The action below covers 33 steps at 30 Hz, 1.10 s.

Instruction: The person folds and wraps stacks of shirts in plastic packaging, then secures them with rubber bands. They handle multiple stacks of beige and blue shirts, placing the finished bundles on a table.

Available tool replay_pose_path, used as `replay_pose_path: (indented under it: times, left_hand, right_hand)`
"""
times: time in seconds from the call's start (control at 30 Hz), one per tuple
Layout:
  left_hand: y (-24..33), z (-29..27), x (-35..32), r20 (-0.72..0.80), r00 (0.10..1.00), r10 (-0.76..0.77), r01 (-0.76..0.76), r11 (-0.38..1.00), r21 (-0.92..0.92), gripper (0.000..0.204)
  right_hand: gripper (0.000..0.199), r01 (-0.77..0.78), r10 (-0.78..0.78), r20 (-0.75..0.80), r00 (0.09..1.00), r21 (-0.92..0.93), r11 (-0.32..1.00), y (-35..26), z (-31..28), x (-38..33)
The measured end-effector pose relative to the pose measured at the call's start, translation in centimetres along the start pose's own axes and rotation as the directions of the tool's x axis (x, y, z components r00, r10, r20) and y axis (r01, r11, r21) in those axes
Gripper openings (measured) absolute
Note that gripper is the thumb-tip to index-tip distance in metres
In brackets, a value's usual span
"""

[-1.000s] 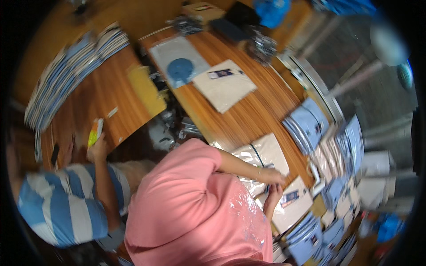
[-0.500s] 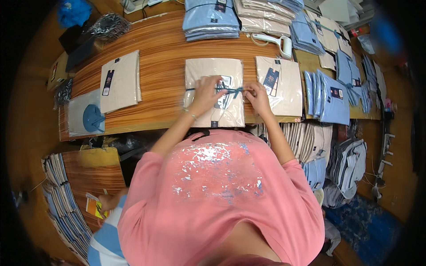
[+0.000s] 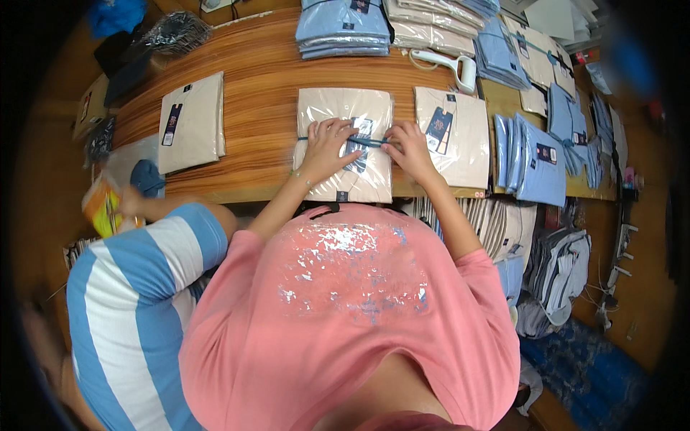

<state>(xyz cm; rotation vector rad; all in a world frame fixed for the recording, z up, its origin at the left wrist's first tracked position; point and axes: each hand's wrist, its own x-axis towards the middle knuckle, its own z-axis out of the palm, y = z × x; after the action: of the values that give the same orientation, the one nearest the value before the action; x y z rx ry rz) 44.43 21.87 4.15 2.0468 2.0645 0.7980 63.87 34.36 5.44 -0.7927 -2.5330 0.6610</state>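
Note:
In front of me a folded beige garment in clear plastic (image 3: pixel 323 104) lies on the table, with a dark hang tag under the film. A teal fabric strip (image 3: pixel 370 142) runs across its middle. My left hand (image 3: pixel 329 149) rests on the package, fingers bent and closed on the strip near the tag. At the package's right edge my right hand (image 3: pixel 411 149) pinches the strip between thumb and fingers. A second wrapped beige garment (image 3: pixel 467 122) with a dark tag lies just right of that hand.
Another wrapped beige garment (image 3: pixel 192 122) lies at the left, near a teal bundle (image 3: pixel 147 178). Blue wrapped stacks (image 3: pixel 338 32) and a white tape dispenser (image 3: pixel 460 68) stand at the back. Close on my left, a person in a striped top (image 3: pixel 136 287) holds a yellow-orange packet (image 3: pixel 103 207).
Both my hands have drawn closer together along the strip, the right one moving in over the package's edge. The person at left has come forward, raising the yellow-orange packet toward the table.

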Motion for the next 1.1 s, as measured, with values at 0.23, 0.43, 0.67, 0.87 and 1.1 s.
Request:
replay_pose_path:
  times: [0.23,0.43,0.67,0.87,1.1]
  left_hand:
    - [-5.0,0.1,-2.7,-0.107,0.670,-0.734,0.584,0.611,-0.535,0.063]
    - [-3.6,-1.8,-3.1,0.445,0.638,-0.629,0.540,-0.048,-0.841,0.066]
    - [4.2,-8.4,1.4,-0.025,0.999,-0.024,0.004,0.797,-0.604,0.087]
    - [6.0,-7.4,4.3,0.051,0.994,0.098,-0.016,0.582,-0.813,0.093]
    - [3.6,-6.7,5.3,0.072,0.995,0.073,0.025,0.507,-0.861,0.093]
  right_hand:
    - [0.058,-0.743,0.578,0.507,0.640,0.599,0.298,2.1,2.0,-2.9]
    - [0.059,-0.829,0.515,0.654,0.554,0.492,0.267,1.4,2.3,-1.0]
    - [0.068,-0.386,0.424,0.476,0.770,0.878,-0.284,2.5,3.6,0.5]
    - [0.073,-0.316,0.427,0.388,0.817,0.920,-0.232,1.4,2.8,2.5]
    - [0.070,-0.312,0.468,0.439,0.767,0.893,-0.326,1.4,2.8,3.3]
